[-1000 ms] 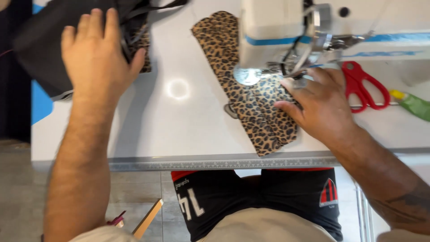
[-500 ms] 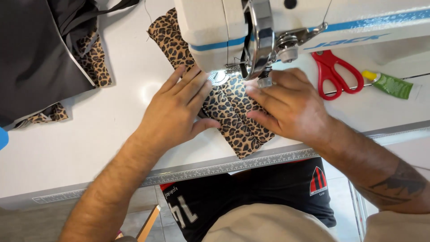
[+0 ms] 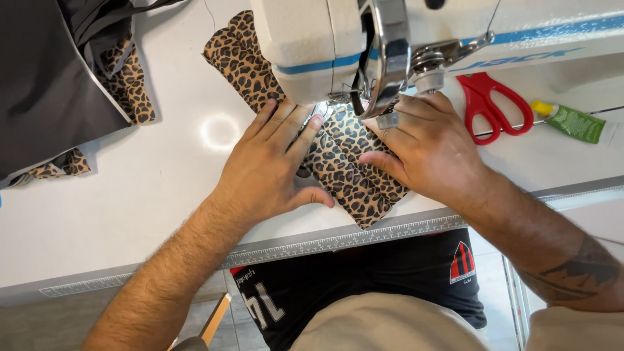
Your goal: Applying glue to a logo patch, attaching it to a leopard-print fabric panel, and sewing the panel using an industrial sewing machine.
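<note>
Centrally, across the upper frame: white sewing machine, its head overhanging a white table with a ruler strip along the near edge. Upper left: pile of black cloth with leopard-print trim, well apart from both hands. Middle of frame: leopard-print fabric strip, long axis running diagonally from upper left, under the machine head, down to lower right near the table edge; the needle area sits at its midpoint, directly above the fingertips of both hands. Left hand: flat on the strip's left side, fingers together and extended toward the needle, thumb spread along the lower edge, pressing, not gripping. Right hand: flat on the strip's right side, fingers slightly apart, index tip just beside the presser foot; both hands about equally near. Right of frame: red scissors; beyond them, a green tube.
</note>
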